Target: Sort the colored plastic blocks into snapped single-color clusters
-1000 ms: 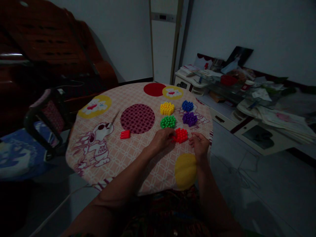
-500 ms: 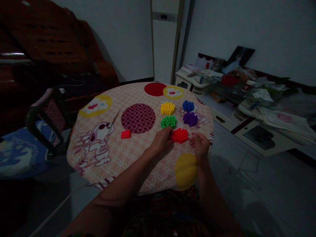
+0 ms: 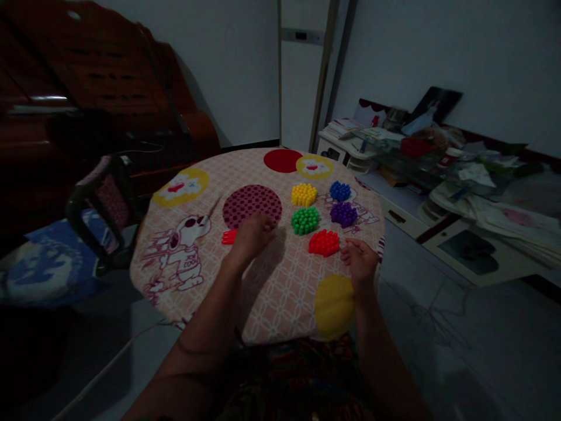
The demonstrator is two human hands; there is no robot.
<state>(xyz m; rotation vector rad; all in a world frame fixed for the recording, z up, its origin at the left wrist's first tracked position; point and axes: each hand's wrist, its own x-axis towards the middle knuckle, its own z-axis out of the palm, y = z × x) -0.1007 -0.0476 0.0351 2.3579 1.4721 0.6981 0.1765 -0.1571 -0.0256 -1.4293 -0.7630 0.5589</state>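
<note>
Five clusters of knobbly plastic pieces lie on the round table (image 3: pixel 280 292): yellow (image 3: pixel 304 194), blue (image 3: pixel 340 190), green (image 3: pixel 305 220), purple (image 3: pixel 343 214) and red (image 3: pixel 324 242). A small loose red piece (image 3: pixel 228 237) lies left of them. My left hand (image 3: pixel 250 235) rests over the cloth beside that loose piece, fingers curled; whether it holds anything is hidden. My right hand (image 3: pixel 360 261) sits just right of the red cluster with fingers loosely bent, nothing visible in it.
The table wears a pink cartoon-print cloth with coloured circles. A chair (image 3: pixel 103 202) stands at the left, a dark wooden sofa (image 3: pixel 87 105) behind it. A low white cabinet (image 3: pixel 438 193) heaped with papers runs along the right wall. The room is dim.
My left hand left the red cluster and moved left to the loose red piece. The right hand stayed near the red cluster. The view shifted slightly.
</note>
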